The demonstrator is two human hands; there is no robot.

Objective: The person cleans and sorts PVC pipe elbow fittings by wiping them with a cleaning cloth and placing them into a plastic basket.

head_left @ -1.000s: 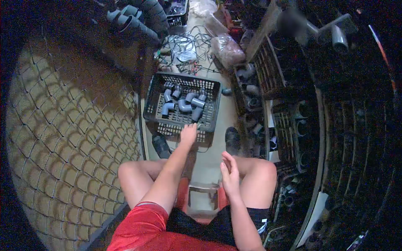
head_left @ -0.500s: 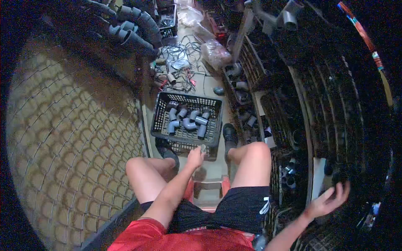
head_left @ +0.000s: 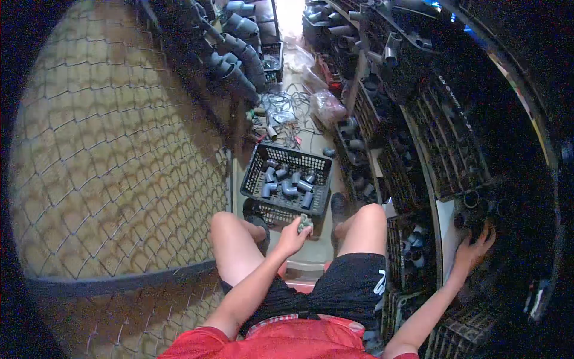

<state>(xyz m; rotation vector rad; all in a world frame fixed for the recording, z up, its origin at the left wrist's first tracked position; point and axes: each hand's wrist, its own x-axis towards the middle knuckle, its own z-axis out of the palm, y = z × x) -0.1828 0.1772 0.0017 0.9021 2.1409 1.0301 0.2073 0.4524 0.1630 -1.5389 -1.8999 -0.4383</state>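
Note:
My left hand (head_left: 293, 236) is closed around a small greenish, crumpled thing (head_left: 305, 224), just in front of the near side of the black crate; its exact kind does not show. Inside the black plastic crate (head_left: 254, 194) lie several grey pipe fittings (head_left: 289, 188), elbows among them. Out to the right, my right hand (head_left: 473, 250) reaches into a dark shelf bin with fingers apart. Just beyond its fingertips are dark round pipe fittings (head_left: 472, 200). Whether the fingers touch one is hard to see in the shadow.
Wire mesh (head_left: 131, 161) runs along the left. Racks of black crates (head_left: 445, 131) holding fittings line the right. Large grey pipe fittings (head_left: 239, 66) are stacked at the far left. Tangled cables (head_left: 281, 110) and a plastic bag (head_left: 328, 105) lie on the floor beyond the crate.
My right hand has moved forward to the dark fittings in the shelf. My left hand has shifted slightly right, and the greenish thing in it shows more clearly. The view has tilted up.

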